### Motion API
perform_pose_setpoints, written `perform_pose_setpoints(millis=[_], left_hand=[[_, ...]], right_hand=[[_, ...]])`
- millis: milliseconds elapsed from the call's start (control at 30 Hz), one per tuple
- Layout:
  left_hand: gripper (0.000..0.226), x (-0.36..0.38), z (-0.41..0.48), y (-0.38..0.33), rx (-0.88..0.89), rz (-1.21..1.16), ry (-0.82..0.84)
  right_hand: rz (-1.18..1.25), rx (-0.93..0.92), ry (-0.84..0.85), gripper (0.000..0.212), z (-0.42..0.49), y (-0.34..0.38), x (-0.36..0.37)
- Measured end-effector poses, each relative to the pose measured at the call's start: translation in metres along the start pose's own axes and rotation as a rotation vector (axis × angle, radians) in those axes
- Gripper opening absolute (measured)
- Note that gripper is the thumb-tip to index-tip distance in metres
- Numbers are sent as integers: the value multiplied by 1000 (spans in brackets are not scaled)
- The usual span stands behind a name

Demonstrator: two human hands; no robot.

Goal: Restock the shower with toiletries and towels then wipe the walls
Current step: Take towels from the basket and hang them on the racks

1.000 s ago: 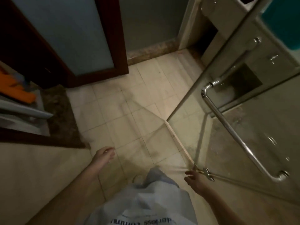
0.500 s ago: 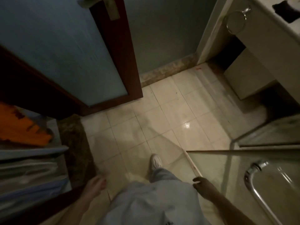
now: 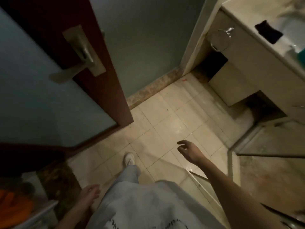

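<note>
shower glass far right, just below vanity | right hand over floor tiles, fingers loose, empty, clear of glass | left hand by hip, loosely curled, empty | door left

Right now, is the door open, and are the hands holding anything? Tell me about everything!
Left hand: loosely curled, holding nothing.
Right hand: fingers relaxed, holding nothing.
Wooden door: open.
Door handle: untouched.
Towel ring: empty.
Black cloth: lying on the counter.
Glass shower door: cannot tell if open or shut.
</note>
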State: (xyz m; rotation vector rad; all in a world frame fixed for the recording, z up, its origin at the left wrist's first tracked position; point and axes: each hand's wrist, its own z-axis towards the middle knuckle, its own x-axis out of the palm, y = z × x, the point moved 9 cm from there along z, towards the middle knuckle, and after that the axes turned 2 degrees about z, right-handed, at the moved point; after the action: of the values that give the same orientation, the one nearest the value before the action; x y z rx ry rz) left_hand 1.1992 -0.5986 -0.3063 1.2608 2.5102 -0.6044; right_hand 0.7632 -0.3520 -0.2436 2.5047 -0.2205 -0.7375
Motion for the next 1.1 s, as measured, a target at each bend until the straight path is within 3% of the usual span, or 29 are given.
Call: perform_pose_setpoints(millis=[233, 433, 667, 867, 1100], left_hand=[[17, 19, 73, -212, 281, 384, 117], [13, 161, -17, -417, 560, 550, 298], [18, 289, -52, -529, 608, 740, 350], [17, 358, -55, -585, 583, 1006, 389], [14, 446, -53, -697, 636, 1125, 350]], right_hand=[[167, 299, -106, 34, -15, -68, -10], [397, 591, -185, 36, -37, -161, -12], [601, 680, -151, 38, -5, -201, -45], [703, 625, -229, 35, 51, -199, -159], [744, 549, -507, 30, 97, -195, -351]])
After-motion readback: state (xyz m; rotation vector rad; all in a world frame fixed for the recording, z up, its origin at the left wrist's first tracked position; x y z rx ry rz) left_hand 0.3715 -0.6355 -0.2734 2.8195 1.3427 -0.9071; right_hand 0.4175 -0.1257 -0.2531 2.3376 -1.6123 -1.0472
